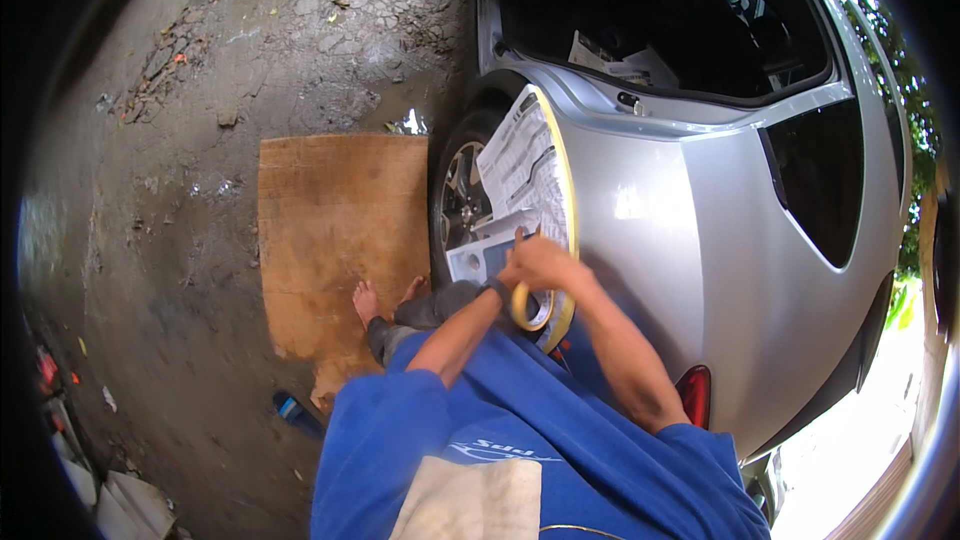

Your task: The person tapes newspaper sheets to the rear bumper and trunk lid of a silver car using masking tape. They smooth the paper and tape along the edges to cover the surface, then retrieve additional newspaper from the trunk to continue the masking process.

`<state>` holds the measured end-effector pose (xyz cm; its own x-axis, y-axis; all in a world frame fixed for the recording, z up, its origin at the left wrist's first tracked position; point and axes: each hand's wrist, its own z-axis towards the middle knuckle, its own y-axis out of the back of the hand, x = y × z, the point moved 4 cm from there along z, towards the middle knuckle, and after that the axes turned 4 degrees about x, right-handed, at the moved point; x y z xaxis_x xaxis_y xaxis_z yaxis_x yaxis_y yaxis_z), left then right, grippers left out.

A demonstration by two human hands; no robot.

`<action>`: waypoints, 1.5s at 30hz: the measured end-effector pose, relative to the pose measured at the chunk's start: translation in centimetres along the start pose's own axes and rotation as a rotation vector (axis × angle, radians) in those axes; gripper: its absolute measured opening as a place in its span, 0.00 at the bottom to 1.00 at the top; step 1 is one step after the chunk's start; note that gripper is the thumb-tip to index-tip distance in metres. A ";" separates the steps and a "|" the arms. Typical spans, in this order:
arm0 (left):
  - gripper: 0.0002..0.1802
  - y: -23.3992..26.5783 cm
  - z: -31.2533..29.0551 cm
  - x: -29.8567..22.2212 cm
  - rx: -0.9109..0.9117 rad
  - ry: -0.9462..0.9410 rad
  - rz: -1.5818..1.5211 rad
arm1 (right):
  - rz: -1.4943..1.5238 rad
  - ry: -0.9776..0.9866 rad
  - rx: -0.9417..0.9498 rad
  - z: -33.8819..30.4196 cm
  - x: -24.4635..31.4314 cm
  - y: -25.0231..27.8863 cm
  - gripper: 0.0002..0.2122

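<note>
My hands meet over the newspaper [518,165] that covers the rear wheel arch of a silver car [640,210]. A line of yellow masking tape [567,170] runs along the paper's curved edge on the body panel. My left hand [512,268], with a dark band at its wrist, lies against the lower paper; its fingers are partly hidden behind my right hand. Closed and slightly blurred, my right hand [550,264] crosses over it. A roll of masking tape [532,308] hangs just below the right palm and appears to be in its grip.
Below the paper shows the rear wheel [462,185]. A brown board [340,230] lies on muddy ground under my bare feet. Nearby is a blue and black slipper [297,412]. The car's side opening [680,20] holds more paper sheets; a red tail light [695,395] is by my right elbow.
</note>
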<state>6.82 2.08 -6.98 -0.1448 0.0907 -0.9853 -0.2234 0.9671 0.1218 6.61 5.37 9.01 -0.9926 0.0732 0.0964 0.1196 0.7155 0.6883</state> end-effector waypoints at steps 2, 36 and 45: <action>0.42 0.1 -0.6 -0.1 0.042 0.038 0.197 | -0.251 0.129 -0.091 0.4 3.3 -0.6 0.09; 0.43 -5.6 -11.8 -3.8 0.052 0.669 -0.859 | 2.005 0.192 -2.133 -31.9 12.4 -20.3 0.13; 0.39 -4.1 -17.6 -4.3 0.061 0.594 -0.685 | 2.310 -0.120 -1.491 -32.0 19.4 -26.3 0.29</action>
<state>-8.58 -6.40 -1.13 -0.4762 -0.6300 -0.6135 -0.3946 0.7765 -0.4912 -15.25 -34.23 15.77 0.4170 -0.3625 0.8335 0.1662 -0.8712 -0.4620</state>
